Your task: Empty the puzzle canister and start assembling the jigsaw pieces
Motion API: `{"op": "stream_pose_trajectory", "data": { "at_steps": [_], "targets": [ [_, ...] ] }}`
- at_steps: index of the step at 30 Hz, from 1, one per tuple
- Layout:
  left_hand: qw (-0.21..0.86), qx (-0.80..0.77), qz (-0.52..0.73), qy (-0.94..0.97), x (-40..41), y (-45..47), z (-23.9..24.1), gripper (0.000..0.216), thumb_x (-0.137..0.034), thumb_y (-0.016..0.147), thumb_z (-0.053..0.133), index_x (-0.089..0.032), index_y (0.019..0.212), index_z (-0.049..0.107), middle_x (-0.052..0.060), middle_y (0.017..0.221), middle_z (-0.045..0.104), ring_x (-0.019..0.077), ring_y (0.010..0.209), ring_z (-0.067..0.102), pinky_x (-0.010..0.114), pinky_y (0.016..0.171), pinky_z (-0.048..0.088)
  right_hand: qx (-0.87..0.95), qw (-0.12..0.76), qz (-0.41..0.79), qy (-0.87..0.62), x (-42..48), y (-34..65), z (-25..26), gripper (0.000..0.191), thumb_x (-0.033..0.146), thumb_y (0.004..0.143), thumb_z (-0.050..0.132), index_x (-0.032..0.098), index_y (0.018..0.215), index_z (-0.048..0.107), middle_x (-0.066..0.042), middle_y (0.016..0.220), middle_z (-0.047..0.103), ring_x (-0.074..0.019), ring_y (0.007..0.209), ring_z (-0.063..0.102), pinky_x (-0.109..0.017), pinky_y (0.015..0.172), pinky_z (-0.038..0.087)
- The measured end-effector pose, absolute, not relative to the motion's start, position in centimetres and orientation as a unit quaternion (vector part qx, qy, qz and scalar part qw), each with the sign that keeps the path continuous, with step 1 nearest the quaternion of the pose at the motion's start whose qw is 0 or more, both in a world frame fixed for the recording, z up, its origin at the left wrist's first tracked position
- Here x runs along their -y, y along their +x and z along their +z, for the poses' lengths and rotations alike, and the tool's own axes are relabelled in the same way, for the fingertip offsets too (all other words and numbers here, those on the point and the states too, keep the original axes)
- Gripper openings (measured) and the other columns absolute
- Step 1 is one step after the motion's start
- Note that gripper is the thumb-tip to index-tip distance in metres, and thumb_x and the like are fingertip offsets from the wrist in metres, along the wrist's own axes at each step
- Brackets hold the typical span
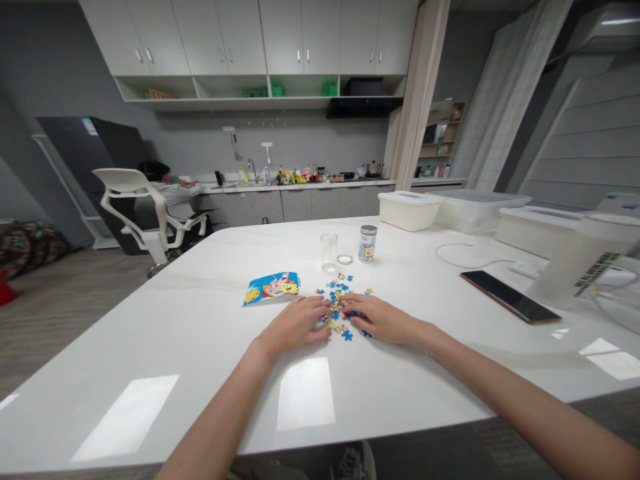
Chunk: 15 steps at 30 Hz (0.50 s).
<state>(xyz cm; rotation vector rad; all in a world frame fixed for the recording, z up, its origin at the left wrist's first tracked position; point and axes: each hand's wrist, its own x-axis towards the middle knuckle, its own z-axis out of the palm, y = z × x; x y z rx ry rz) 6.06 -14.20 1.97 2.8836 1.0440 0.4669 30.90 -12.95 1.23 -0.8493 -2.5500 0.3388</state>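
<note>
Loose jigsaw puzzle pieces, mostly blue with some yellow and pink, lie in a small heap on the white table. My left hand rests at the heap's left side, fingers stretched out and touching pieces. From the right, my right hand reaches over the pieces with its fingers spread, covering part of them. A cartoon picture sheet lies just beyond my left hand, slightly curled. Behind the heap stand an uncapped clear jar and a printed can with a grey lid. Between them lies a round lid.
A dark phone lies on the white table at the right, near a white cylindrical container and a cable. White storage boxes line the back right. A person sits by a white chair at the far counter.
</note>
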Motion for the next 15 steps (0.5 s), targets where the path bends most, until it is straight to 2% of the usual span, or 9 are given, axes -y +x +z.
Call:
{"op": "stream_pose_trajectory", "data": {
  "at_steps": [7,11,15],
  "targets": [
    [0.037,-0.343,0.146,0.927,14.6,6.5,2.4,0.019,-0.034,0.088,0.056,-0.021,0.101,0.061,0.007,0.114,0.066,0.0249,0.112,0.058,0.038,0.093,0.041,0.925,0.204,0.097,-0.305,13.0,30.3,1.4,0.029,0.018,0.093,0.048,0.018,0.113,0.067,-0.01,0.123,0.065,-0.0223,0.111,0.061,-0.041,0.1,0.047],
    [0.032,-0.34,0.148,0.928,14.5,6.5,2.3,0.028,-0.033,0.088,0.056,-0.022,0.114,0.059,0.007,0.124,0.064,0.0251,0.119,0.055,0.038,0.098,0.038,0.903,0.245,0.055,-0.35,12.2,30.7,1.3,0.029,0.019,0.093,0.046,0.017,0.112,0.067,-0.01,0.12,0.066,-0.0223,0.112,0.061,-0.04,0.101,0.046],
    [0.027,-0.348,0.149,0.925,14.4,6.4,2.2,0.04,-0.035,0.088,0.057,-0.02,0.125,0.053,0.008,0.131,0.06,0.0254,0.125,0.051,0.039,0.103,0.035,0.853,0.261,0.003,-0.452,10.5,31.9,0.9,0.035,0.02,0.092,0.046,0.01,0.122,0.06,-0.017,0.131,0.059,-0.0271,0.119,0.056,-0.045,0.104,0.043]
  ]
}}
